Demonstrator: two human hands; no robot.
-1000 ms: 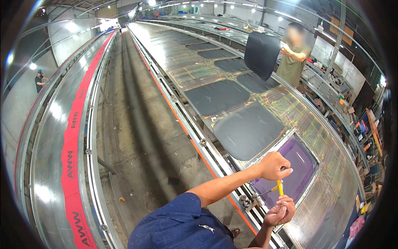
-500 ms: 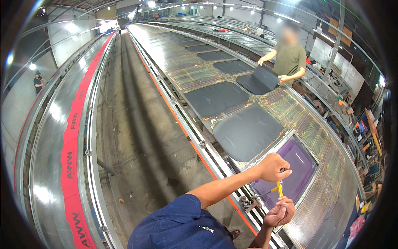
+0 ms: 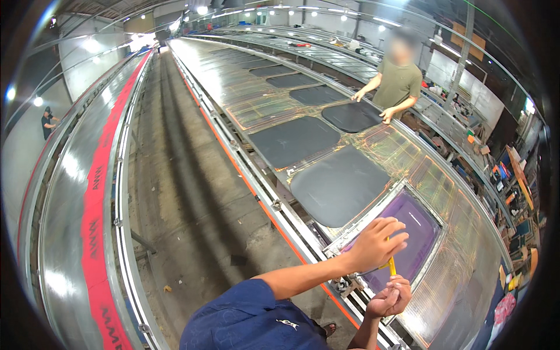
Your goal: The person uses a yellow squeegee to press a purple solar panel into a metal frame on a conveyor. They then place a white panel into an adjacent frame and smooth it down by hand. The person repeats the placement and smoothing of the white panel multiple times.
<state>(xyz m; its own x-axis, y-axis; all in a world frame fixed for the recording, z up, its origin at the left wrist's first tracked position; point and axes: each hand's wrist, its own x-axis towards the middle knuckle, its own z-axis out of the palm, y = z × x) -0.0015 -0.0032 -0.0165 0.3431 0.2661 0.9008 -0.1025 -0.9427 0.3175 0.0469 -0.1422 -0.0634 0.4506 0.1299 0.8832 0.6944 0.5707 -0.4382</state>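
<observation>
Now your left hand (image 3: 373, 245) has its fingers loosened and fanned over the top of the yellow tool (image 3: 391, 266), where a moment ago they were curled tight round it; the grip there only pinches the upper end lightly. Your right hand (image 3: 389, 298) stays below as before, closed in a fist round the tool's lower end. The tool stands nearly upright between the two hands, over the near corner of the purple screen frame (image 3: 417, 230) on the long printing bench (image 3: 256, 105).

Across the bench, the other person (image 3: 398, 79) has laid down the dark fabric piece (image 3: 352, 116) that was lifted a second ago; both of their hands now rest at its edges.

Two more dark panels (image 3: 338, 184) lie flat just beyond the purple frame, one after the other, with further ones up the line. A red strip with white lettering (image 3: 93, 216) runs along the neighbouring bench on your left.

Between the two benches, the concrete aisle (image 3: 186, 192) lies open along its whole length. The near bench edge carries a metal rail (image 3: 274, 204) with an orange line beside it, passing right under your forearms.
</observation>
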